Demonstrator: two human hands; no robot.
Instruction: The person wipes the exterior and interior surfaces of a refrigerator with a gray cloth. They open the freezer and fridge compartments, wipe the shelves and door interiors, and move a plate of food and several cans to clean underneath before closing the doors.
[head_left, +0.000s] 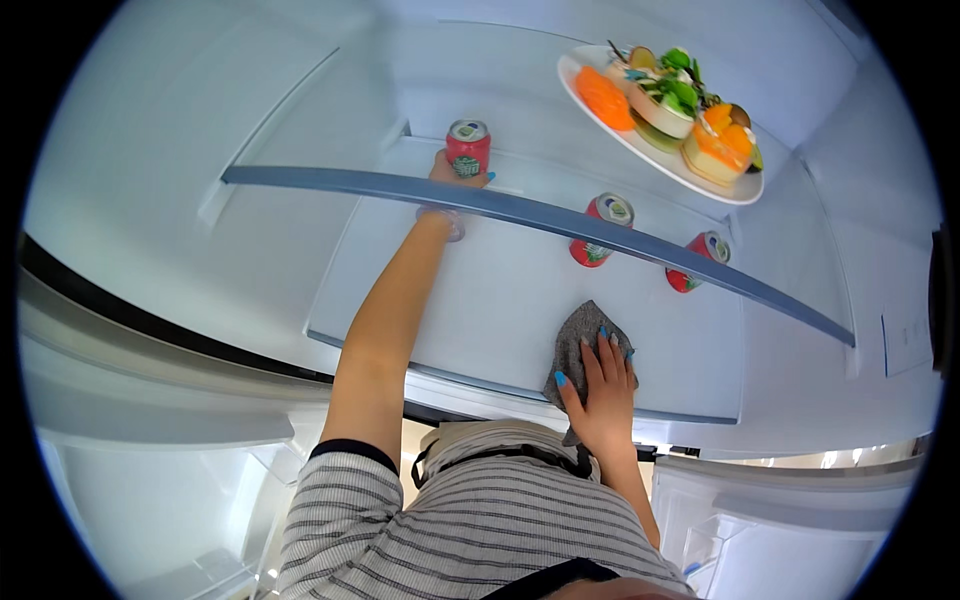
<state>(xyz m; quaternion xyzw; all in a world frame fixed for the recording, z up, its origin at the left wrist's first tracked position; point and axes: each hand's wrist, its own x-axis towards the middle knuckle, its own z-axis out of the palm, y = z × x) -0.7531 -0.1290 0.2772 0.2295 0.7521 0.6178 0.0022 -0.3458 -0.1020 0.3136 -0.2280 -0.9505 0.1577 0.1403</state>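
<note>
Inside an open refrigerator, my left hand (451, 171) reaches in under the upper shelf and is around the lower part of a red drink can (468, 154) at the back left; the shelf's front edge crosses my wrist. On the lower glass shelf (480, 315), my right hand (606, 397) lies palm down on a grey cloth (577, 337), fingers slightly spread, near the front edge. A second red can (589, 253) stands towards the back, right of the middle, and a third red can (682, 280) is farther right. The upper shelf's edge partly hides both.
The upper shelf's blue-grey front edge (540, 216) spans the view above the cans. A white oval plate (675, 169) with cakes, orange slices of food and greens rests on that shelf at the right. Open doors with bins flank me, the left door (165, 435) and the right door (795, 495).
</note>
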